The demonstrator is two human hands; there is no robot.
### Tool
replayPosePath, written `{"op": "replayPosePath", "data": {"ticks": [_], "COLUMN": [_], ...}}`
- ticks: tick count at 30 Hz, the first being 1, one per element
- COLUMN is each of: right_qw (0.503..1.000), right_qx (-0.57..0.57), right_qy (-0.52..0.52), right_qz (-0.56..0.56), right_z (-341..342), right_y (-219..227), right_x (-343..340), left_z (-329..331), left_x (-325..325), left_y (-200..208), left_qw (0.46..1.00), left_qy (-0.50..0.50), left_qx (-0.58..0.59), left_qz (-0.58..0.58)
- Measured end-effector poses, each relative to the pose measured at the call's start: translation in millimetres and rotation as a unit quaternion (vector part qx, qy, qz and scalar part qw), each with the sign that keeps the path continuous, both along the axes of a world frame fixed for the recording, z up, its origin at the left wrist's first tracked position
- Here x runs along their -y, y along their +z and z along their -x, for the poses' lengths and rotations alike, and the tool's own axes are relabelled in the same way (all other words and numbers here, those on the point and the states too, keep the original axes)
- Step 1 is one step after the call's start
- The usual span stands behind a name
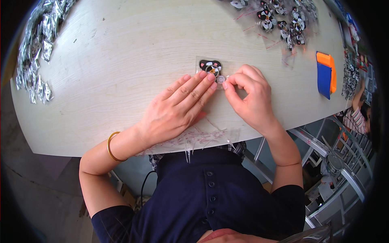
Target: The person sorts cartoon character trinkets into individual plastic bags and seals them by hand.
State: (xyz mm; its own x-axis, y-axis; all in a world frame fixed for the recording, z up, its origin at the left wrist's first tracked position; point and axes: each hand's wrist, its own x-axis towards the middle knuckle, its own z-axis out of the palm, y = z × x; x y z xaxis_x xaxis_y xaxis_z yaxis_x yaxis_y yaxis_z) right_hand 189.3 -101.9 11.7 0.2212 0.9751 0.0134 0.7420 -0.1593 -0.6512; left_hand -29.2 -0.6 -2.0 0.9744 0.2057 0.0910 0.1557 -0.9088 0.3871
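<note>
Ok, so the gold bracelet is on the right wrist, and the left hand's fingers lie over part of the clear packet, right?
Not quite: the head view shows the bracelet on the left wrist. The left hand's fingers do lie over part of the packet.

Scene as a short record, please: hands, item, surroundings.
left_hand: left hand flat, fingertips over the packet's lower part
right_hand: right hand, thumb and forefinger close together at the packet's right edge; grip unclear
item: transparent packet with black-and-white piece
surface: pale table
upper_left: silvery packets
upper_right: heap of bagged black-and-white pieces
right: orange-and-blue object
near_edge: transparent scraps
</note>
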Motion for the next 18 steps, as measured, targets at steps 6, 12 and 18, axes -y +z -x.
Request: {"op": "replayPosePath", "data": {"ticks": [6,12,18], "right_qw": [1.000,1.000,0.995], "right_qx": [0.007,0.022,0.026], "right_qy": [0.004,0.009,-0.034], "right_qz": [0.002,0.006,0.094], "right_z": [-0.6,-2.2,-4.6], "right_y": [1.4,1.9,13.9], "right_x": [-0.8,-1.1,-5.1], "left_z": [0.6,1.4,3.8], "left_x": [0.9,1.7,3.0], "left_y": [-0.3,-1.6,-3.6], "left_qw": [1.000,1.000,1.000], "left_qy": [0.005,0.015,0.024], "left_qx": [-0.001,-0.002,-0.002], "left_qz": [-0.007,0.000,0.005]}}
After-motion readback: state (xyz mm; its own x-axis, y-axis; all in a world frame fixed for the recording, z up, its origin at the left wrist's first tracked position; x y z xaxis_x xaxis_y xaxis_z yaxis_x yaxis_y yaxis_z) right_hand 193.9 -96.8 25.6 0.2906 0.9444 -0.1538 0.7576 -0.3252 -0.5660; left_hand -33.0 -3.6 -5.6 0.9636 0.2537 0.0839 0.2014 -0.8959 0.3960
